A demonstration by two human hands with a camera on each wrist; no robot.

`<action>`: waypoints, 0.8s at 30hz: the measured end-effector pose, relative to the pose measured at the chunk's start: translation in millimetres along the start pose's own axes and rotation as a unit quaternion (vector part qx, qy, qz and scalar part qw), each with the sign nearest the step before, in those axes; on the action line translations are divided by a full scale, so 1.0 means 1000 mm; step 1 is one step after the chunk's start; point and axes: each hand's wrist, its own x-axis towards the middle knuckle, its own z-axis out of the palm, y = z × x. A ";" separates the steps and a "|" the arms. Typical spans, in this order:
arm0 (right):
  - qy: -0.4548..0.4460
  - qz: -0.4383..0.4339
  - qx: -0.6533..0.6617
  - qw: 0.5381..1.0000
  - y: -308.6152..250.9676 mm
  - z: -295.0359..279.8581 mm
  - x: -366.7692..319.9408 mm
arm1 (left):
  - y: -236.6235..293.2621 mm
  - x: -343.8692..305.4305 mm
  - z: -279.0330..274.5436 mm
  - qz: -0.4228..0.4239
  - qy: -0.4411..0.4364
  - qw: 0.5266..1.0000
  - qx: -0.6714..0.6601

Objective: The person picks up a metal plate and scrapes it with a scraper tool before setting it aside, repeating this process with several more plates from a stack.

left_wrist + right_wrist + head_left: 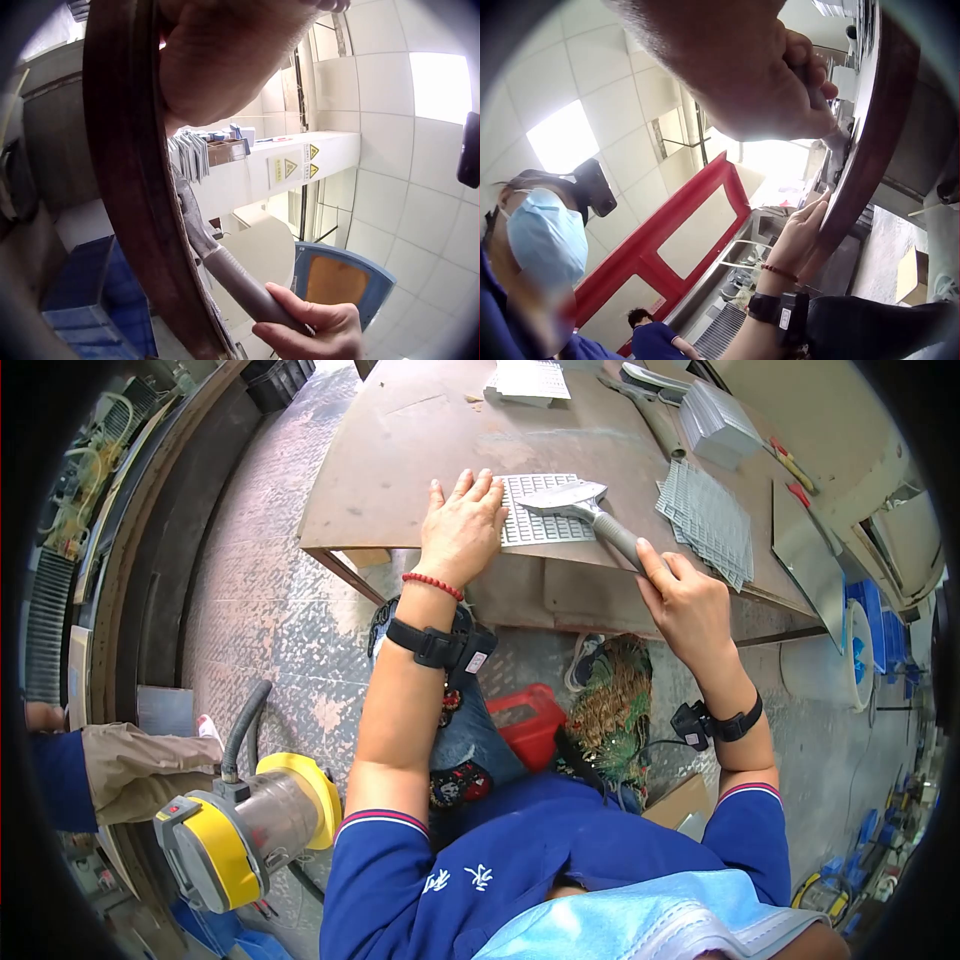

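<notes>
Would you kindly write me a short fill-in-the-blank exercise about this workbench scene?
1. The ____ hand grips the grey-handled tool.
2. The other hand rests on a sheet patterned as a ____.
3. The beaded bracelet is ____.
4. The barrel-shaped machine's bright parts are ____.

Missing words: right; grid; red; yellow.

A stripe-cuffed blue shirt point(610, 835) goes with a red beaded bracelet point(433, 583) and black wrist straps point(422, 645).

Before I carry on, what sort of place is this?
Likely a workshop or small factory: a scraper on a gridded panel, what looks like a yellow-ended canister vacuum, and triangular yellow warning signs.
</notes>
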 end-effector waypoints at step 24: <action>0.003 0.006 0.210 0.978 0.079 -0.005 0.009 | -0.013 -0.001 -0.009 0.020 0.007 0.996 -0.087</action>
